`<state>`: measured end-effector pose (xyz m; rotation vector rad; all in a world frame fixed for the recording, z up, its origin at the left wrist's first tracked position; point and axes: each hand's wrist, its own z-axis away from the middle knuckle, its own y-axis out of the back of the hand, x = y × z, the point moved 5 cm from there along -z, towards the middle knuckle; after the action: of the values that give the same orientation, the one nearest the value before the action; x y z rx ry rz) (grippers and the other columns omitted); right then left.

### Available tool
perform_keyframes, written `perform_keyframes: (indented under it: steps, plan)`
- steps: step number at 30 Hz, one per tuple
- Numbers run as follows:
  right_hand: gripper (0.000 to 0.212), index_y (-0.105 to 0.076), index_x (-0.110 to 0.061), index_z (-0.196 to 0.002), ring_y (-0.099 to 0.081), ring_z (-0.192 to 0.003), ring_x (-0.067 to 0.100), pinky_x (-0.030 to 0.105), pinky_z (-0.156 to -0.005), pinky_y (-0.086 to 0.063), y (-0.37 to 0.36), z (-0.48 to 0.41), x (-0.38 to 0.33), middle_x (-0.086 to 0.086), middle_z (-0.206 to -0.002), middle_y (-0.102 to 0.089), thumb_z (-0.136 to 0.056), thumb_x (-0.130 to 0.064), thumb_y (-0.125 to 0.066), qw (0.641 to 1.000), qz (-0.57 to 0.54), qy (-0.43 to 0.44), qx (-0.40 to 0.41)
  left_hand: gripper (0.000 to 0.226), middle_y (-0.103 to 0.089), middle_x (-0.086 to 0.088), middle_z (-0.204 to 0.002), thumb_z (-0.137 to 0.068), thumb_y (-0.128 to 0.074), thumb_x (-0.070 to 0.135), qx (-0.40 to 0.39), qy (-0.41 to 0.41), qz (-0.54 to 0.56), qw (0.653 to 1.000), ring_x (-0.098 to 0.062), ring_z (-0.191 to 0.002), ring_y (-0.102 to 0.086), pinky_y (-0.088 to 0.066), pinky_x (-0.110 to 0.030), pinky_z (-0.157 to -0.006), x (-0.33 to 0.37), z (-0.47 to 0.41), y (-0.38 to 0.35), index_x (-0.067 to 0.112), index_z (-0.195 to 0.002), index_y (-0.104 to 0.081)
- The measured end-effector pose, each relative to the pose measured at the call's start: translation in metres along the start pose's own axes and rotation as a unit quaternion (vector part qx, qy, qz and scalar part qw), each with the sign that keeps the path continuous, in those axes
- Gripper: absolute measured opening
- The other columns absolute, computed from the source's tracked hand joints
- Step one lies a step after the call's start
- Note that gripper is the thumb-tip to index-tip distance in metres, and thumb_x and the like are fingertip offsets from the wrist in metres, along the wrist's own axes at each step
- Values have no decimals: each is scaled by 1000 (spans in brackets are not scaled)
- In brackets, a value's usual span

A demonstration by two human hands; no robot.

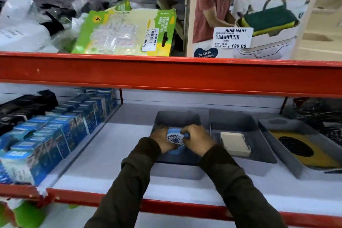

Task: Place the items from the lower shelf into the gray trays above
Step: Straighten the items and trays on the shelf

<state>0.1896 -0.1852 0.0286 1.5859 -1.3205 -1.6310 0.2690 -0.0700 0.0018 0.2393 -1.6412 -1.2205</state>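
Three gray trays stand side by side on the white shelf. Inside the left tray (177, 116), my left hand (161, 139) and my right hand (197, 138) both grip a blue packet with a white patterned round piece (174, 139), held low over the tray floor. The middle tray (238, 118) holds a cream soap holder (235, 143). In the right tray (277, 142) lies a yellow card with a black mesh disc (296, 146).
Rows of blue boxes (55, 135) and black boxes (24, 105) fill the shelf's left side. Wire items (318, 114) sit at the far right. A red shelf beam (166, 72) runs above, carrying a green packet (125, 33) and a soap dispenser box (249, 15).
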Motion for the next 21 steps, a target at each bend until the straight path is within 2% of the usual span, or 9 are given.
perform_keyframes:
  steps: [3, 6, 9, 12, 14, 16, 17, 19, 21]
  plan:
    - [41, -60, -11, -130, -56, -126, 24, 32, -107, -44, -1, 7, -7, 11, -137, -58, -91, -2, -55, 999, 15, 40, -13, 44, -54, -14, -139, -87, -60, 15, 11, -12, -43, 999, -30, -127, -53, -45, -40, -109, 6, 7, 1, 12, -130, -55]
    - [42, -59, -13, -131, -61, -119, 26, 34, -103, -48, -15, 12, -7, 12, -132, -62, -92, -1, -52, 995, 53, 53, -67, 46, -52, -11, -144, -95, -49, 16, -43, 9, -88, 995, -28, -131, -51, -40, -35, -114, 11, 16, -8, 15, -141, -49]
    - [41, -59, -13, -130, -62, -116, 26, 36, -102, -49, -22, 14, -4, 12, -130, -62, -91, -2, -52, 994, 55, 42, -81, 47, -50, -11, -146, -97, -45, 16, -33, 18, -87, 995, -28, -131, -50, -38, -33, -114, 18, 25, -11, 15, -143, -46]
    - [40, -61, -11, -129, -59, -120, 26, 35, -105, -47, -12, 17, -3, 13, -133, -61, -91, 0, -49, 999, -23, 16, -30, 44, -53, -12, -141, -95, -46, 8, 16, 22, 5, 1000, -29, -129, -51, -38, -28, -111, 19, 30, -6, 8, -138, -50]
    - [44, -51, -7, -139, -49, -133, 25, 31, -111, -36, -2, 20, 0, 13, -145, -51, -95, -5, -47, 991, -126, -31, 10, 42, -53, -16, -139, -92, -48, 10, 61, 47, 107, 991, -32, -126, -53, -42, -35, -110, 13, 27, -2, 4, -134, -51]
    - [47, -49, -4, -139, -43, -136, 27, 33, -112, -32, 2, 18, 3, 12, -145, -49, -93, -15, -48, 969, -226, -100, -3, 42, -58, -20, -133, -90, -46, 17, 65, 97, 209, 971, -36, -121, -56, -45, -42, -107, 3, 20, -2, 1, -128, -56]
    - [46, -58, -2, -126, -50, -126, 28, 34, -106, -37, 0, 18, 3, 11, -131, -56, -84, -20, -52, 950, -281, -133, -23, 45, -60, -24, -131, -88, -45, 20, 55, 116, 235, 964, -38, -120, -57, -46, -44, -107, -2, 15, -4, -1, -125, -58]
    - [30, -62, -4, -90, -57, -87, 23, 30, -77, -44, -4, 19, -2, 12, -98, -60, -66, -18, -51, 896, -403, -178, -60, 48, -55, -31, -134, -90, -42, 18, 26, 131, 245, 960, -44, -124, -53, -44, -44, -107, -3, 13, -5, -10, -126, -56]
    - [25, -60, -2, -89, -57, -71, 20, 24, -59, -41, -9, 20, -7, 16, -90, -61, -69, -8, -47, 849, -488, -190, -75, 45, -50, -35, -138, -95, -39, 9, 22, 134, 234, 963, -46, -130, -48, -42, -44, -107, 1, 15, -4, -17, -129, -50]
